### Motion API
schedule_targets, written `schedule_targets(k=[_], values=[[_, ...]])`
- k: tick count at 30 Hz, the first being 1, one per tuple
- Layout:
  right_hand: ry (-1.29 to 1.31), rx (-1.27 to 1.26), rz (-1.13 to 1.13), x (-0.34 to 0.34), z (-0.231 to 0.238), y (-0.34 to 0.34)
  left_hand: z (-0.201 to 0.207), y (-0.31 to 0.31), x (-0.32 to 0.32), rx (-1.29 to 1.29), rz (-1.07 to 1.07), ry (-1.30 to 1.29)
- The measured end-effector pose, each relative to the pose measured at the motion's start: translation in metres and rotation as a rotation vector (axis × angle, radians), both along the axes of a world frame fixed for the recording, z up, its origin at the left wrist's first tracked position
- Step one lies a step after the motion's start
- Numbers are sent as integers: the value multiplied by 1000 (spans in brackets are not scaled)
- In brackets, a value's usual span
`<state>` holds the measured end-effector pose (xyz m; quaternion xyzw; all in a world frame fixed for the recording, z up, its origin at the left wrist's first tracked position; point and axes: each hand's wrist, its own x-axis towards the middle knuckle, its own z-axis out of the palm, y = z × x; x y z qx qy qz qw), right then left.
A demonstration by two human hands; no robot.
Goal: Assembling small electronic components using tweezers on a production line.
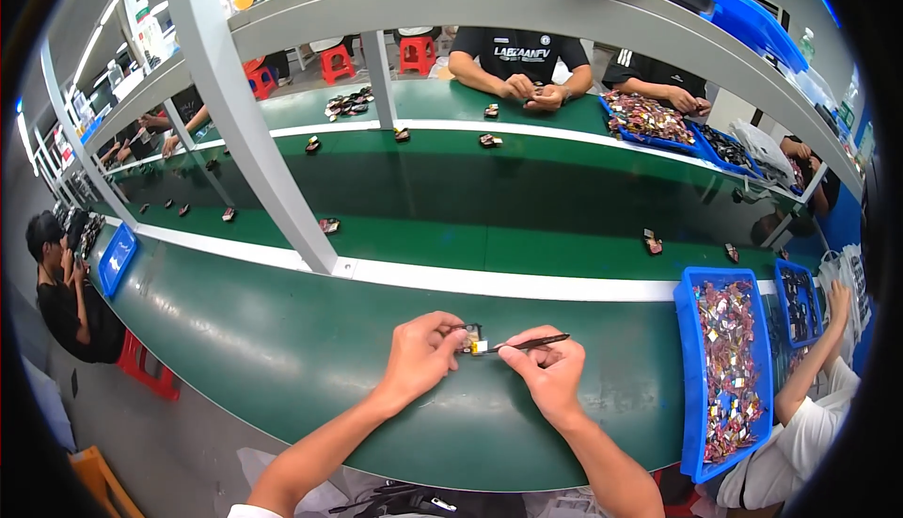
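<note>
Over the green worktop my left hand [420, 356] pinches a small electronic module [470, 341] with a black edge and a yellow and white part. My right hand [548, 373] is closed around a pair of dark tweezers [536, 341], held like a pen. The tweezers' tip points left and meets the module near its white part; whether it grips anything is too small to tell. The fingertips of both hands are close together, a little apart on either side of the module.
A blue tray [694, 377] full of small wired parts stands right of my hands, with another blue tray [816, 330] beyond it. Past a white rail [451, 279], a green conveyor belt [555, 255] carries scattered modules. A grey post [254, 123] rises ahead left. Co-workers sit opposite and at both sides.
</note>
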<state>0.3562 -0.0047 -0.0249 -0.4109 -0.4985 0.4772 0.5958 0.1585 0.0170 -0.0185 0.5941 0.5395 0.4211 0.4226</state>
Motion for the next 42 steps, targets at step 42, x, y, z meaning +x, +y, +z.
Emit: schedule_targets(k=[42], values=[[24,-141,-5,-4,2,-2,-10,-15,10,97,-107,-263]])
